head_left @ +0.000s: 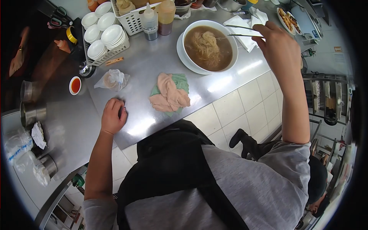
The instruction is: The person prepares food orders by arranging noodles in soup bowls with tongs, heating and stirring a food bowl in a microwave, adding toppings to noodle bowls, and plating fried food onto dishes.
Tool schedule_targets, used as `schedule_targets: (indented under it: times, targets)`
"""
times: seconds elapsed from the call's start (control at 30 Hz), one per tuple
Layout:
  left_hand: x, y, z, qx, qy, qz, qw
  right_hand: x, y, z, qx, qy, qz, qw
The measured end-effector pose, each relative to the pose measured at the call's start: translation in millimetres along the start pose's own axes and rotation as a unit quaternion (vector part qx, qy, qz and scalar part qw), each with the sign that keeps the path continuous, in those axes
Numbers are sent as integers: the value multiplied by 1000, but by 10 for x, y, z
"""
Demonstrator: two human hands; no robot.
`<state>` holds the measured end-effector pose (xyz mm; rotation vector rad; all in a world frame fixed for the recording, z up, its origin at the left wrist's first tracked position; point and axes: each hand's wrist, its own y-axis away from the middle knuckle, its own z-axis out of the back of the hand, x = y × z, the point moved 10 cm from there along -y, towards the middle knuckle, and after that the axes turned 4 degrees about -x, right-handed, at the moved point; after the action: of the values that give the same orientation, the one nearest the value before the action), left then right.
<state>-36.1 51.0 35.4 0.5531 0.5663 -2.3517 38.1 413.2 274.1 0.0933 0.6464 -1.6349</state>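
My right hand (281, 44) grips a pair of metal tongs (245, 32), whose tips reach toward the right rim of a white bowl (210, 23). Noodles (209, 44) in brown broth fill the bowl, which stands on a white plate (182, 57). White paper (245, 43) lies under the tongs. On the steel counter rests my left hand (114, 116), its fingers curled with nothing visible in them. Just beyond it sits a small knotted plastic bag (114, 79). A pink cloth (168, 94) lies crumpled over a green cloth (181, 81) between the hand and the bowl.
At the back left, a basket (108, 55) carries stacked white cups, beside squeeze bottles (150, 23). A small dish of red sauce (75, 85) and a clothespin (114, 61) are nearby. Fried food fills a plate (281, 19) at far right. Another person (318, 180) is behind me.
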Motion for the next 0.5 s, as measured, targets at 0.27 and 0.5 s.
schedule_targets:
  times: [0.27,0.5]
  targets:
    - [2,-3,5,-2,-3,0,1000,-116,362,-791,260,-116,-122,951]
    - [5,1,6,-4,-5,-2,1000,138,588,-1488,310,-267,-137,902]
